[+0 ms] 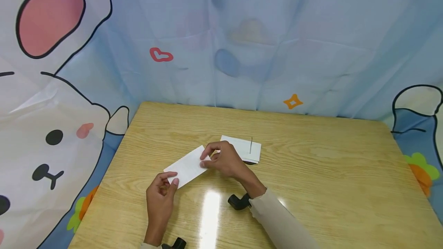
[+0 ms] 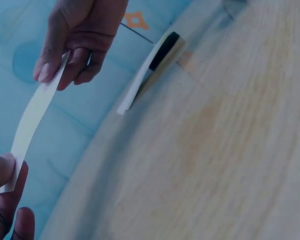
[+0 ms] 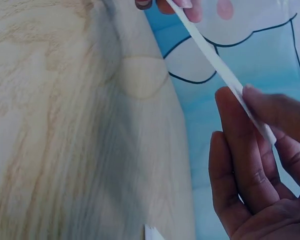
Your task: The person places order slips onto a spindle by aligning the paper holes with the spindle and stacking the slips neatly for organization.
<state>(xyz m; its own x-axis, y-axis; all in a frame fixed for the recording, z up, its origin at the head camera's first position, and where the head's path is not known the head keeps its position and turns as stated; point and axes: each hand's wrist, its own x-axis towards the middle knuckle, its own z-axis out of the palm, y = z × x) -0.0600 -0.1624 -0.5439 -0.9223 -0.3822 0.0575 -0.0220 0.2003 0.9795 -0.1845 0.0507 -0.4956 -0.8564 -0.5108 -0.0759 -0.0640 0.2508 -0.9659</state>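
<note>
A white rectangular slip of paper [image 1: 187,167] is held above the table, slanting up to the right in the head view. My left hand [image 1: 160,199] pinches its lower left end between thumb and fingers. At the opposite end, the thumb and index finger of my right hand [image 1: 226,160] grip the edge. In the left wrist view the slip [image 2: 34,115] bows slightly between both hands. Just beyond my right hand, a thin upright metal spike [image 1: 251,146] passes up through a few white slips [image 1: 238,146]. A dark base [image 1: 249,162] peeks out beneath them, mostly hidden.
The wooden table [image 1: 328,176] reaches back to a light blue cartoon curtain [image 1: 311,41]. Black wrist-worn devices [image 1: 238,202] sit at both wrists. Glare from a light streaks the tabletop between the forearms.
</note>
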